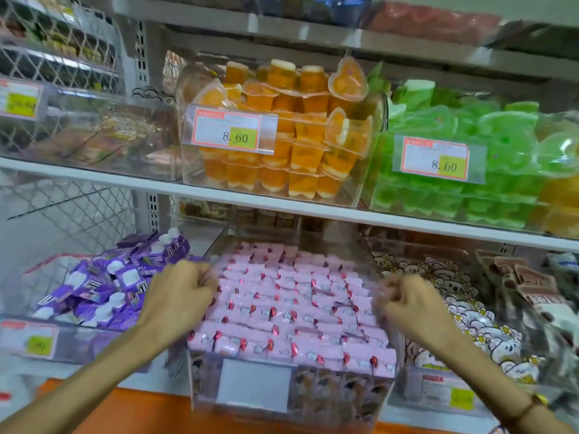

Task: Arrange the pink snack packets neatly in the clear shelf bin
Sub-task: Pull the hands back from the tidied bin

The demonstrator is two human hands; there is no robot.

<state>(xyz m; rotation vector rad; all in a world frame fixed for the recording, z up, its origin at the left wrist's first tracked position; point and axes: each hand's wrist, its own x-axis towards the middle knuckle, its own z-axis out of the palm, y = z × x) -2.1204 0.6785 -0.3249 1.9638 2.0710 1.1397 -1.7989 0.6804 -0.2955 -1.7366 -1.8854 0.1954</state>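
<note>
Pink snack packets (pixel 291 305) fill the clear shelf bin (pixel 326 402) in tidy rows, each with a red mark at one end. The bin juts out from the lower shelf toward me. My left hand (pixel 178 296) curls its fingers over the bin's left wall, gripping it. My right hand (pixel 407 305) is blurred and grips the bin's right wall, fingers curled. A blank grey label holder (pixel 255 385) hangs on the bin's front.
Purple pouches (pixel 103 289) lie in the bin to the left, white bear-print packets (pixel 463 321) in the bin to the right. Above, orange jelly cups (pixel 282 133) and green jelly cups (pixel 470 158) sit in clear bins. An orange ledge (pixel 141 411) runs below.
</note>
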